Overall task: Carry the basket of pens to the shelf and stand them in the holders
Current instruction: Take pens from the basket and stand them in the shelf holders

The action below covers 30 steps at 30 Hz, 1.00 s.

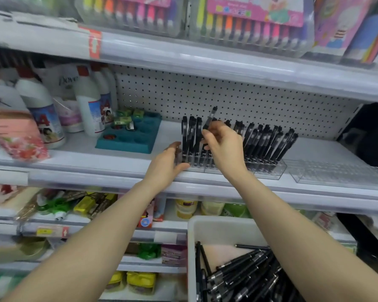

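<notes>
A clear plastic pen holder point(268, 170) stands on the middle shelf point(109, 164) with several black pens point(268, 142) upright in it. My right hand point(222, 144) pinches one black pen point(211, 118), tilted, above the holder's left part. My left hand point(168, 164) holds the holder's left end, thumb at its front edge and fingers at its side. Low at the right, a white basket point(218, 227) holds several loose black pens point(244, 277).
A second, empty clear holder point(336, 174) lies to the right on the same shelf. A teal tray point(129, 138) with small green boxes and white bottles point(90, 105) stand at the left. Marker sets point(249, 22) fill the shelf above; packaged goods fill the shelves below.
</notes>
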### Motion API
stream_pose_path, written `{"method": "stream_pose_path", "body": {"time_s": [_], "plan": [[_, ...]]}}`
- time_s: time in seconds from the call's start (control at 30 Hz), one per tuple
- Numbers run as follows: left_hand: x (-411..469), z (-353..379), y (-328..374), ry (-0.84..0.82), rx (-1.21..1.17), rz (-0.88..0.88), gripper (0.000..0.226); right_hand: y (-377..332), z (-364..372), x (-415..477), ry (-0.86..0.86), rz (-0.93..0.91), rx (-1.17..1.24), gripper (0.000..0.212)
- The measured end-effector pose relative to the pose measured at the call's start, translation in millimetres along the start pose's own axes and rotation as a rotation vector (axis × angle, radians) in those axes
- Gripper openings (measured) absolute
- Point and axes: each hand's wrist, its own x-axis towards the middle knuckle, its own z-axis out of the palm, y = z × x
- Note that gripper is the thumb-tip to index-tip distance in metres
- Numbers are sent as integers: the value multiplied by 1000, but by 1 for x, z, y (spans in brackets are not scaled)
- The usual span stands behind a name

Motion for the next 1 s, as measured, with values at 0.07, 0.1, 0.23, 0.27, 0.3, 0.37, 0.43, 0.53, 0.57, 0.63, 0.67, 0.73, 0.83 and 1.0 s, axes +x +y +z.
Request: {"method": "stream_pose_path", "body": {"time_s": [0.07,0.1,0.23,0.27,0.3,0.37,0.43,0.53,0.57,0.63,0.67,0.73,0.83,1.0], "plan": [[0,1,-2,5,7,8,69,-1,5,0,-34,-8,-48,17],[0,2,-2,6,12,9,69,-1,7,0,-62,-14,-87,16],[0,3,-3,-1,20,17,69,3,20,-6,-146,-29,-319,19],[0,3,-3,-4,16,21,68,3,21,-6,-129,-21,-334,20],[0,3,-2,-8,14,26,67,3,22,-6,-109,-17,-342,21],[-1,2,-1,-17,21,28,67,3,22,-6,-98,-3,-344,22],[-1,1,0,-23,33,28,67,2,19,-9,-124,24,-338,22],[-2,-1,0,-39,36,21,65,9,7,-25,-110,70,-330,16],[-2,-1,1,-44,39,17,65,14,0,-34,-80,89,-329,11],[-3,-1,2,-57,52,11,65,27,-13,-58,-31,158,-349,5],[-3,-1,2,-62,57,11,65,37,-19,-71,-31,204,-373,5],[-4,0,2,-65,62,25,65,57,-30,-100,-125,311,-439,5],[-4,1,1,-61,57,49,62,79,-41,-143,-487,496,-500,7],[-1,3,-2,-64,80,66,67,107,-34,-194,-713,513,-680,32]]}}
